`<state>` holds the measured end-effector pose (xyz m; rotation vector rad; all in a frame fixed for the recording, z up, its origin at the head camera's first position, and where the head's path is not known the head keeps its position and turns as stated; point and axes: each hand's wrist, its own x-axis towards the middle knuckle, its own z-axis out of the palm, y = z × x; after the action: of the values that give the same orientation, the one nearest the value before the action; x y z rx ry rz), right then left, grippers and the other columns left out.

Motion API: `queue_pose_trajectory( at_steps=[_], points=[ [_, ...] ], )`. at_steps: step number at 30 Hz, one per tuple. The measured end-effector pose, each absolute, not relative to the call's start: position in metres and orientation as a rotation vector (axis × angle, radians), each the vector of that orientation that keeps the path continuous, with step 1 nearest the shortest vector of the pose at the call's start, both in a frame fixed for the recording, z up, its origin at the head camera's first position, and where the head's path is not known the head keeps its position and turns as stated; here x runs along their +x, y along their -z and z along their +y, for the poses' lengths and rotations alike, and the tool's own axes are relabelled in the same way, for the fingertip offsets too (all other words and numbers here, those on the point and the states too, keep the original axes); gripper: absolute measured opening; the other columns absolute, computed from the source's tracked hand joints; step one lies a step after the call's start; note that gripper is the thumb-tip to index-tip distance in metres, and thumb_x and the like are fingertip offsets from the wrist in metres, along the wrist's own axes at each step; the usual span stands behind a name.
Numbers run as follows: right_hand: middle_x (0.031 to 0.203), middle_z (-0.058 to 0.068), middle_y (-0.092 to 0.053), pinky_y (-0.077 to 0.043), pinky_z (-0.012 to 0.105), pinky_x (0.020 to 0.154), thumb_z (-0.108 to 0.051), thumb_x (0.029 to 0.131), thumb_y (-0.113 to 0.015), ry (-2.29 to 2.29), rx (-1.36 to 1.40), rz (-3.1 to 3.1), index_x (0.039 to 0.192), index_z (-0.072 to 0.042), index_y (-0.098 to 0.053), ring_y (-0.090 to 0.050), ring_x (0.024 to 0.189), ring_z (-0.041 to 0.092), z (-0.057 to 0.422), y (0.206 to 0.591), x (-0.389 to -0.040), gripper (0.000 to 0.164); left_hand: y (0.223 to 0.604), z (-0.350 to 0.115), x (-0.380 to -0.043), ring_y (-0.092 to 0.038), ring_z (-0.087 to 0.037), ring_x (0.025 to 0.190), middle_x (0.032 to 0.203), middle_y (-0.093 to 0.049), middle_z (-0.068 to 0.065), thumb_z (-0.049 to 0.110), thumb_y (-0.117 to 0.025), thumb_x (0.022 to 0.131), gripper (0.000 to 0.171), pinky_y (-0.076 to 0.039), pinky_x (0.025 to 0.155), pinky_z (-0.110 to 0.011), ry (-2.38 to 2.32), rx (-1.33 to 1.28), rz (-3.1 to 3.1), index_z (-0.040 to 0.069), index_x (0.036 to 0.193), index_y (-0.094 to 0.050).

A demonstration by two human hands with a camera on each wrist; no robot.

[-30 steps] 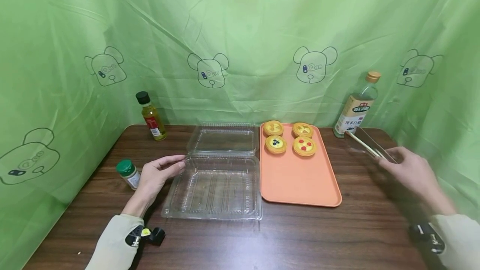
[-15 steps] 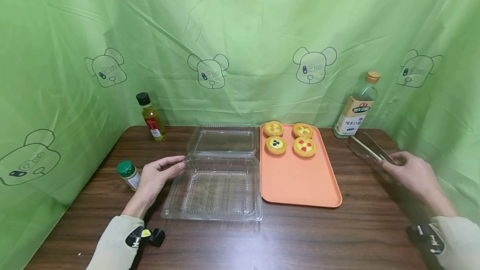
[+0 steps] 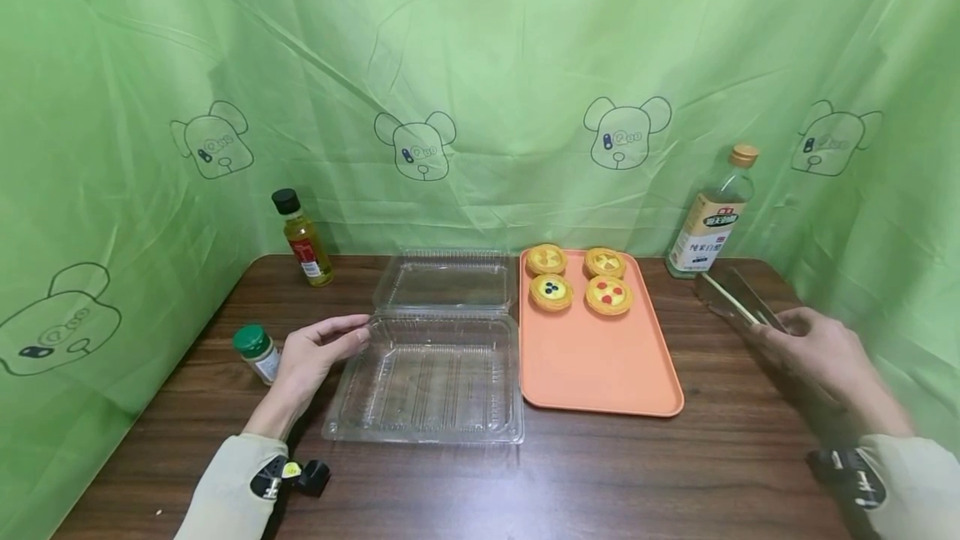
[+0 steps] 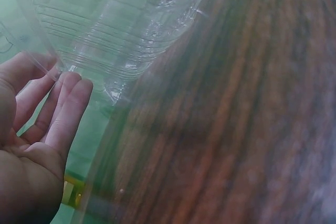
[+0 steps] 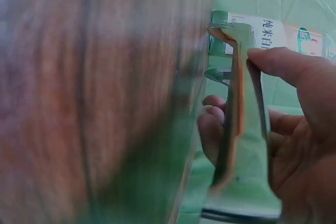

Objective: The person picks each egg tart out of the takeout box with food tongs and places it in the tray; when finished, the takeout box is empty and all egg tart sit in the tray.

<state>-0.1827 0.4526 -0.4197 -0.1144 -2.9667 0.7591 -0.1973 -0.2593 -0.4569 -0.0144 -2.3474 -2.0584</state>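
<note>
My left hand (image 3: 311, 361) pinches the left rim of a clear plastic clamshell container (image 3: 431, 386) near its hinge; the lid (image 3: 453, 280) lies folded back behind the base. In the left wrist view, thumb and fingers meet at the container's edge (image 4: 60, 72). At the right, my right hand (image 3: 828, 352) grips a pair of shiny metal tongs (image 5: 247, 182) between thumb and fingers. Their tips stand apart with nothing between them, pointing towards the vinegar bottle. Several egg tarts (image 3: 609, 296) sit at the far end of an orange tray (image 3: 600, 365), between the container and the tongs.
A tall vinegar bottle (image 3: 708, 227) stands at the back right. An oil bottle (image 3: 306, 247) is at the back left, and a green-capped jar (image 3: 258, 351) stands left of my left hand. A green curtain (image 3: 510, 90) encloses the wooden table (image 3: 585, 482).
My right hand has drawn back slightly with the tongs, whose tips shifted a little to the right and nearer. My left hand stays on the container's rim.
</note>
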Motion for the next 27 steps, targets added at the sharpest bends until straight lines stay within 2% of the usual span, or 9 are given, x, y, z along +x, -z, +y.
queue_pose_trajectory(
  at_steps=[6,16,21,27],
  points=[
    [0.108,0.034,-0.070,-0.050,0.038,0.064,-0.044,0.104,-0.067,-0.694,-0.077,-2.982,0.130,0.013,-0.059,-0.068,0.091,0.048,0.4564,0.4206,-0.1838,0.063,0.4567,-0.2595,-0.1972,-0.076,-0.017,0.104,0.121,-0.077,-0.007,0.027,-0.081,0.098,0.049,-0.062,0.088,-0.030,2.061,-0.016,-2.347,-0.002,0.135,-0.070],
    [0.107,0.037,-0.069,-0.053,0.042,0.060,-0.050,0.105,-0.063,-0.663,-0.118,-3.056,0.131,0.016,-0.055,-0.068,0.085,0.044,0.4546,0.4137,-0.1810,0.071,0.4578,-0.2609,-0.1980,-0.077,-0.018,0.104,0.119,-0.077,-0.009,0.026,-0.081,0.098,0.047,-0.062,0.089,-0.032,2.053,-0.035,-2.345,-0.002,0.135,-0.070],
    [0.110,0.039,-0.068,-0.055,0.050,0.063,-0.048,0.105,-0.063,-0.628,-0.109,-3.067,0.130,0.017,-0.055,-0.067,0.090,0.053,0.4554,0.4124,-0.1811,0.070,0.4575,-0.2612,-0.1980,-0.077,-0.017,0.103,0.119,-0.078,-0.009,0.026,-0.082,0.098,0.048,-0.062,0.088,-0.032,2.043,-0.035,-2.346,-0.002,0.134,-0.070],
    [0.111,0.039,-0.068,-0.055,0.052,0.064,-0.052,0.105,-0.061,-0.630,-0.116,-3.084,0.131,0.016,-0.055,-0.067,0.092,0.053,0.4574,0.4128,-0.1819,0.073,0.4578,-0.2601,-0.1987,-0.076,-0.017,0.103,0.120,-0.077,-0.010,0.027,-0.082,0.097,0.048,-0.062,0.088,-0.031,2.041,-0.023,-2.355,-0.001,0.134,-0.071]
  ],
)
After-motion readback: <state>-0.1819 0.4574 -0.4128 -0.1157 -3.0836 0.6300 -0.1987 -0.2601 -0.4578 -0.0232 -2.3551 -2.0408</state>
